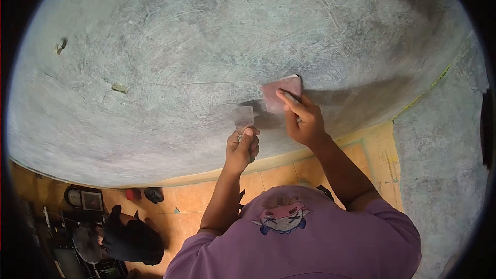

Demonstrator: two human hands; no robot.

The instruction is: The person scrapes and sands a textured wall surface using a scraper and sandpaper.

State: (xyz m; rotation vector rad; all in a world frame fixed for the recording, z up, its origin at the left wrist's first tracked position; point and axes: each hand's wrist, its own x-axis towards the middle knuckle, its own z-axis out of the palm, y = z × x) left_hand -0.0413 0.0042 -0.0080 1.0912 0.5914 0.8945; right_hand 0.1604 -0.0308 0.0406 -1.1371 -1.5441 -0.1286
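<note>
Directly ahead is a grey, unevenly plastered wall [186, 36] with fine cracks and scratches. My right hand [306, 121] holds a flat pink square piece [276, 95] close against it, fingers pressed on its face; a pale strip runs along the upper edge. Lower and to the left, my left hand [241, 147] grips a putty knife [244, 116], its thin grey blade pointing up and the thumb in front. The blade overlaps the wall in this view. Most of the knife's handle is hidden inside my fist.
An adjoining grey wall [439, 165] meets this one at the right corner. Orange floor tiles [186, 196] run along the base. At lower left are a person in dark clothes [132, 240], a fan [87, 243], a clock [74, 197] and a red object [133, 194].
</note>
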